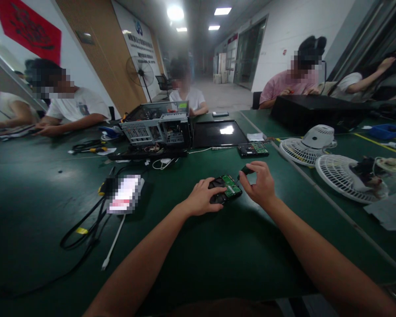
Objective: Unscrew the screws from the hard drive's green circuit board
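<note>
A hard drive (231, 186) lies on the green table with its green circuit board facing up. My left hand (203, 197) grips its left side, thumb at the near edge and fingers across the top, covering part of the black casing. Pinched in my right hand (260, 184) is a small dark-handled screwdriver (243, 172), its thin shaft angled down toward the drive's right edge. Whether the tip touches a screw is too small to tell. Farther back rests a second hard drive (253, 149), circuit board up, apart from both hands.
An opened computer case (156, 130) stands at the back, beside a black panel (219, 133). White fan parts (305, 147) sit to the right, a black case (317, 112) behind them. Cables (82, 220) and a lit phone (125, 193) lie left. Several people sit around the table.
</note>
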`<state>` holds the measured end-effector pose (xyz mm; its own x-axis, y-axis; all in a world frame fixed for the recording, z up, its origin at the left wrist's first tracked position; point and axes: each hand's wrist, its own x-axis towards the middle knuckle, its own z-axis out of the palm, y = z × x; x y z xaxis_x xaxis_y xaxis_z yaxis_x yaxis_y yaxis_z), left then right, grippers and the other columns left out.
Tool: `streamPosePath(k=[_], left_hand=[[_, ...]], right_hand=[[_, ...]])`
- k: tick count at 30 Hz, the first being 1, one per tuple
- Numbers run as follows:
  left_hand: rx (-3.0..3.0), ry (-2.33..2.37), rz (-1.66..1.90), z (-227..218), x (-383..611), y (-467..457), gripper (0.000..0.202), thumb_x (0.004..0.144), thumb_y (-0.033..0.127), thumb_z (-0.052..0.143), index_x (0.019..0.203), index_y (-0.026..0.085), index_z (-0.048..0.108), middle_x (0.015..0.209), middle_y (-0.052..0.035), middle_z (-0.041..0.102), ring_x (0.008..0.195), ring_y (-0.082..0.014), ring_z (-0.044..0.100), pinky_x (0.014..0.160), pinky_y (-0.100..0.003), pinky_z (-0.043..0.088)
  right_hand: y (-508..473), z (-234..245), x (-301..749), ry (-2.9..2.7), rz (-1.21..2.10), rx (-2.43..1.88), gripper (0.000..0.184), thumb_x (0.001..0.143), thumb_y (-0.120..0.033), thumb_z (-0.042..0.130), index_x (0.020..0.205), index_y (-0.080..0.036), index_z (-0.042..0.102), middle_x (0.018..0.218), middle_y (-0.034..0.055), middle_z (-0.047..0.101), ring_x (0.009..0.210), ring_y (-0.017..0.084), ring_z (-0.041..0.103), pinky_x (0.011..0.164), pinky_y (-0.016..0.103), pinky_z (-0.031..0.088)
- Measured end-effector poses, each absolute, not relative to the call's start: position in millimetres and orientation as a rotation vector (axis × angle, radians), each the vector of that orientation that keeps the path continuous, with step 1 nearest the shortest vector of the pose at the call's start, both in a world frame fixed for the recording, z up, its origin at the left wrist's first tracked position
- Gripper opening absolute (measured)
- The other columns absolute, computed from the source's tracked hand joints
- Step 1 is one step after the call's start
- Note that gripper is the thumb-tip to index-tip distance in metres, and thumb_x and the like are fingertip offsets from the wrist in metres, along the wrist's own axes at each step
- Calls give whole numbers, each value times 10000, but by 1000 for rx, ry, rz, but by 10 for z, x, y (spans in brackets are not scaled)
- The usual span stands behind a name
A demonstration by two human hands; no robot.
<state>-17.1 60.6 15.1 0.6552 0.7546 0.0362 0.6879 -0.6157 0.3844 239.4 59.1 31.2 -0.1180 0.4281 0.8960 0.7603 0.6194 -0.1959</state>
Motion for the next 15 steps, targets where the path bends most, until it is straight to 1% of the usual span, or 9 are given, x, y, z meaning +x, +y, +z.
streamPosePath(k=[2, 5, 15], left_hand=[[2540, 1140, 281, 146, -175, 609, 696, 799, 576, 775, 1437, 460, 524, 1598, -28, 251, 1384, -395, 343, 1141, -592, 322], [2542, 1138, 288, 141, -177, 612, 696, 798, 576, 775, 1437, 464, 523, 1595, -31, 246, 1385, -395, 341, 1140, -589, 323], [2533, 1144, 288, 167, -174, 600, 687, 798, 576, 771, 1431, 464, 530, 1597, -23, 263, 1382, -397, 349, 1140, -588, 326]], right_hand=[[585, 319, 2386, -1758, -361, -959, 382, 863, -243, 704, 1190, -238, 505, 1063, 73, 586, 844, 195, 631, 751, 394, 588], [572, 336, 2377, -1763, -337, -954, 371, 862, -244, 700, 1178, -242, 506, 1047, 65, 577, 816, 186, 615, 715, 375, 581], [557, 362, 2388, -1758, -345, -983, 349, 873, -243, 678, 1178, -249, 509, 1025, 59, 578, 804, 188, 612, 724, 388, 574]])
